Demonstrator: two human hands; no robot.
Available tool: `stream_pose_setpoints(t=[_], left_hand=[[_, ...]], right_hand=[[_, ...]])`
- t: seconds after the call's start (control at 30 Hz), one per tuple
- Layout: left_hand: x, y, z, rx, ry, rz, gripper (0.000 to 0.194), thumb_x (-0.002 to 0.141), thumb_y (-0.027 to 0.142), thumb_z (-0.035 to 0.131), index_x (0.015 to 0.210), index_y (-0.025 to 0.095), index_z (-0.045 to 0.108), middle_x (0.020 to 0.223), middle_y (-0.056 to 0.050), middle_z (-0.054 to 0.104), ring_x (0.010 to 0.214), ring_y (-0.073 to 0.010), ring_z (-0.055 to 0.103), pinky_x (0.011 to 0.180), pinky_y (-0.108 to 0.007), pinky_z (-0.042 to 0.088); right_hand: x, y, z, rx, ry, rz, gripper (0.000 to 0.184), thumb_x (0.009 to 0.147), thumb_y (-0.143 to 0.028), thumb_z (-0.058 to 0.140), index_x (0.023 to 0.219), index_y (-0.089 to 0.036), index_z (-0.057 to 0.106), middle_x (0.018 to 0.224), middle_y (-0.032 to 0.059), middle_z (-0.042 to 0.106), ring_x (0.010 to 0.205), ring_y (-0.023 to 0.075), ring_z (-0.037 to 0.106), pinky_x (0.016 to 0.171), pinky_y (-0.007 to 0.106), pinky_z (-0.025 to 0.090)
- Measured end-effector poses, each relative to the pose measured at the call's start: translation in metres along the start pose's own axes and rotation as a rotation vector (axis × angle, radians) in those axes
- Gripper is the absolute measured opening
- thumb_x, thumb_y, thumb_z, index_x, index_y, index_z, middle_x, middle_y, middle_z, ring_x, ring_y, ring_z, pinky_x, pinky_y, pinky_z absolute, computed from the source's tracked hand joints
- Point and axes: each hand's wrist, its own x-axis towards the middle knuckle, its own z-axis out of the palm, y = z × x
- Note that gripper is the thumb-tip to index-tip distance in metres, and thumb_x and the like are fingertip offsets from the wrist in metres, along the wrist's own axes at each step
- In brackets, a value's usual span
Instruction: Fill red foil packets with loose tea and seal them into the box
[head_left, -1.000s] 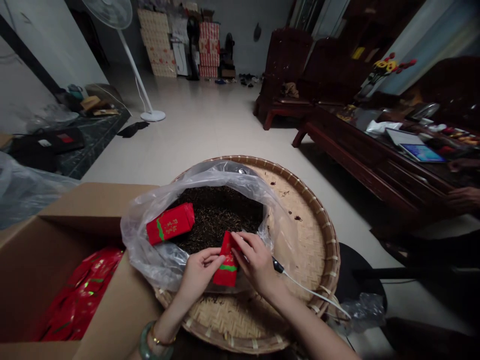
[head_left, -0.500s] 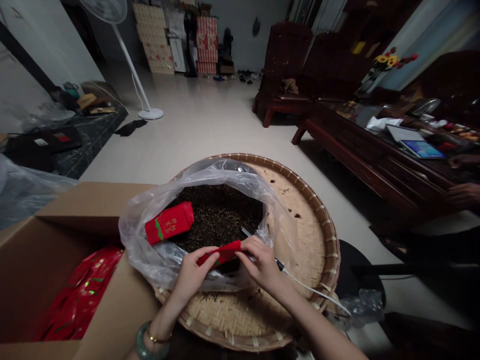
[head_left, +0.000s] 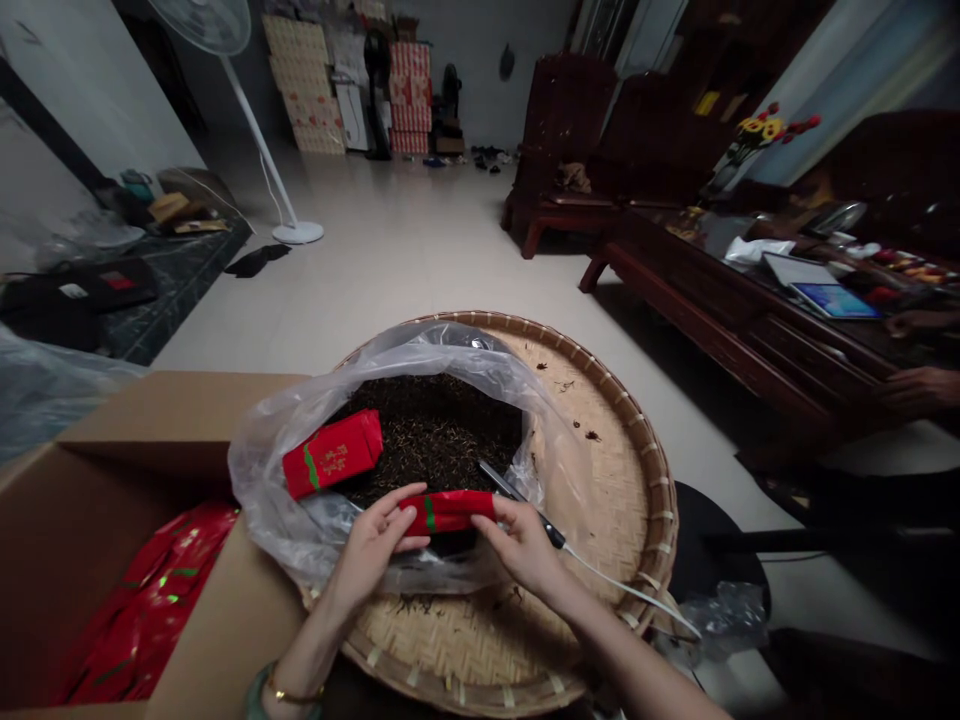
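Note:
My left hand [head_left: 382,530] and my right hand [head_left: 517,535] grip opposite ends of a red packet [head_left: 454,511] with a green band. It is held lengthwise over a clear plastic bag [head_left: 262,470] of dark, loose dried tea leaves [head_left: 442,425]. Another red packet [head_left: 334,455] with gold lettering lies on the left of the tea. Behind my right hand a slim metal-tipped tool with a black handle [head_left: 553,535] and white cord rests slantwise, its tip over the leaves. The bag sits on a round woven bamboo tray [head_left: 615,450].
A cardboard box [head_left: 247,600] with many red packets [head_left: 161,590] stands at the left. Scattered leaf bits lie on the tray. A standing fan [head_left: 262,140] is farther back. At the right are a dark wooden table [head_left: 720,300] with a tablet [head_left: 836,300] and another person's hand [head_left: 922,388].
The packet in my hands has turned so its broad red face and green band show. My left fingers have spread somewhat along it. The view has shifted slightly.

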Motion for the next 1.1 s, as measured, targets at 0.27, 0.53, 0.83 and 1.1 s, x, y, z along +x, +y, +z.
stream_pose_setpoints(t=[0.27,0.53,0.83,1.1], left_hand=[[-0.003,-0.003,0.002,-0.102,-0.061,-0.007,0.041,0.072,0.047,0.070,0.100,0.017,0.069,0.106,-0.011,0.071,0.093,-0.0257,0.068,0.078,-0.036,0.057],[-0.001,-0.009,-0.014,0.285,0.078,0.184,0.038,0.086,0.044,0.052,0.108,0.016,0.065,0.110,-0.013,0.069,0.100,-0.0263,0.065,0.090,-0.041,0.051],[-0.011,-0.008,-0.001,1.315,-0.113,0.902,0.061,0.078,0.013,0.061,0.136,0.021,0.043,0.130,-0.011,0.056,0.107,-0.0280,0.049,0.091,-0.048,0.047],[0.003,-0.012,-0.007,1.141,-0.018,0.951,0.049,0.077,0.009,0.057,0.124,0.018,0.050,0.113,-0.009,0.064,0.100,-0.0244,0.053,0.086,-0.040,0.051]], right_hand=[[0.001,0.001,0.011,0.502,-0.140,0.294,0.046,0.072,-0.053,0.068,0.099,-0.016,0.070,0.093,0.0079,0.073,0.097,0.0241,0.064,0.098,0.043,0.040],[0.003,0.001,0.010,0.605,-0.157,0.379,0.045,0.069,-0.055,0.070,0.090,-0.015,0.071,0.083,0.0092,0.073,0.092,0.0249,0.066,0.094,0.043,0.041],[-0.001,0.009,0.014,0.470,-0.228,0.313,0.046,0.077,-0.052,0.064,0.109,-0.019,0.066,0.103,0.0048,0.068,0.098,0.0197,0.059,0.101,0.040,0.035],[0.001,-0.010,0.001,0.304,-0.193,0.222,0.044,0.083,-0.056,0.053,0.100,-0.018,0.067,0.096,0.0058,0.067,0.098,0.0206,0.059,0.094,0.038,0.041]])
